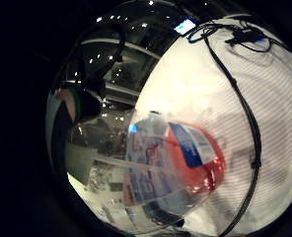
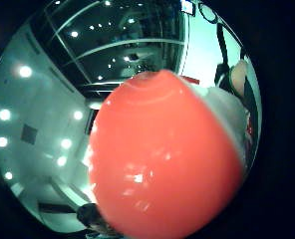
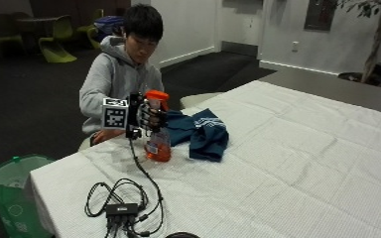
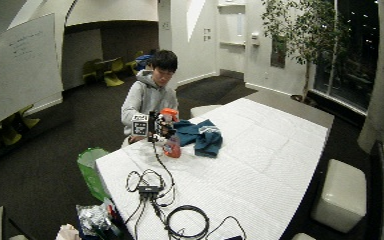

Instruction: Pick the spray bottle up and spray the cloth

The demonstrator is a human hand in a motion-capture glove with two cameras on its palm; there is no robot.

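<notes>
the spray bottle (image 3: 158,130) stands upright on the table (image 3: 296,163), its base apparently on the white cover though i can't be sure, with my gloved right hand (image 3: 148,115) wrapped around its neck just under the orange head. the fingers are curled round the bottle and hold it. the blue cloth (image 3: 200,131) lies crumpled on the table just beside the bottle, on the side away from my hand.

i judge the step in hand is lifting and aiming. to do it well i'd keep the bottle upright, turn the nozzle toward the cloth before squeezing, and bring a finger onto the trigger without letting the neck slip.

the outside view gives me the bottle, hand and cloth together. the thumb side palm view is nearly filled by the orange head (image 2: 162,159), so the cloth is hidden there. the little finger side palm view shows the labelled body with orange liquid (image 1: 170,163) above the table, which the other palm view doesn't.
</notes>
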